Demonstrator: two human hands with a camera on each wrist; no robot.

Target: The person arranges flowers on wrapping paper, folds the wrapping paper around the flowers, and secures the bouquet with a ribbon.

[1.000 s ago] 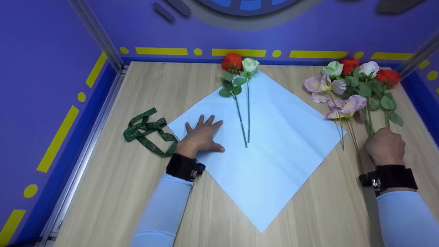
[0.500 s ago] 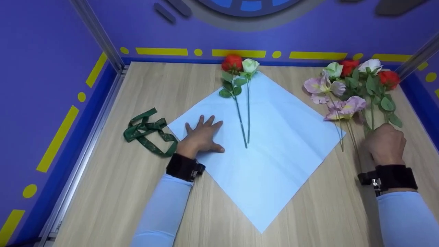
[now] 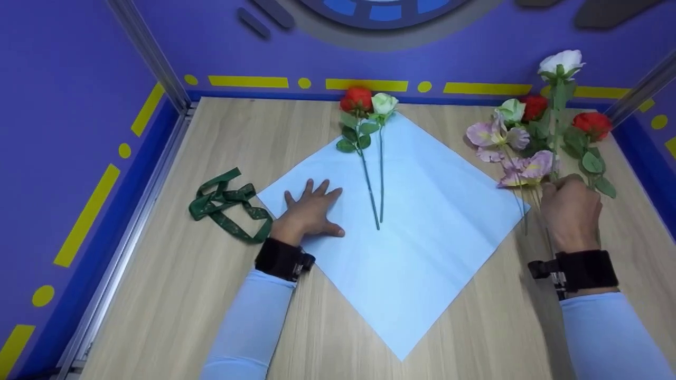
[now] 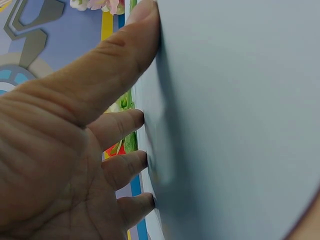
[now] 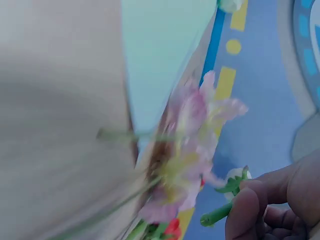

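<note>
My left hand (image 3: 309, 211) rests on the left corner of a light blue wrapping sheet (image 3: 422, 264), fingers spread; in the left wrist view the fingertips (image 4: 135, 118) press on it. A red rose (image 3: 356, 100) and a pale green-white rose (image 3: 384, 103) lie side by side on the sheet, stems pointing toward me. At the right, my right hand (image 3: 571, 214) pinches the stem of a white rose (image 3: 561, 63), its head raised above the other flowers. The right wrist view shows the cut stem end (image 5: 217, 216) poking out between thumb and fingers.
Beside the right hand lie pink-purple flowers (image 3: 496, 134), another pale green rose (image 3: 511, 111) and two red roses, one at the far right (image 3: 592, 125). A tangled green ribbon (image 3: 227, 203) sits left of the left hand. Blue panels (image 3: 317, 58) border the wooden table (image 3: 253, 126).
The right hand has lifted the white rose out of the flower pile, raising its head and shifting slightly left and away from me. The left hand has stayed put.
</note>
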